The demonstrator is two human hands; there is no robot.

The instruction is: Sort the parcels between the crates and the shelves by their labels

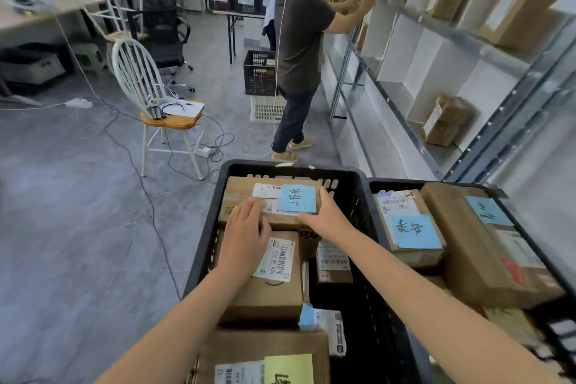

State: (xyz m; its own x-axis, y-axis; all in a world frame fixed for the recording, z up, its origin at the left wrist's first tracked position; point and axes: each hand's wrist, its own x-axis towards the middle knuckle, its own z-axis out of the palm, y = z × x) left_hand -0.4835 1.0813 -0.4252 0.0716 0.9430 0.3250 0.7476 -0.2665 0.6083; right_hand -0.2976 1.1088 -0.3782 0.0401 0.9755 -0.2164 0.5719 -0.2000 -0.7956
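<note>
A brown parcel with a blue note (246,188) lies at the far end of the black crate (280,167) in front of me. My left hand (247,227) rests on its near left edge and my right hand (327,215) grips its right side. Below it in the crate lie a parcel with a barcode label (274,287) and one with a yellow note (265,349). A second black crate (392,182) to the right holds a parcel with a blue note (405,221) and a long brown parcel (467,246). Metal shelves (452,31) with several parcels run along the right.
Another person (299,50) stands ahead at the shelves, beside a black crate (258,73) stacked on a white crate (266,109). A white chair (149,93) stands left of centre, with cables and power strips on the grey floor. Desks and an office chair lie at the far left.
</note>
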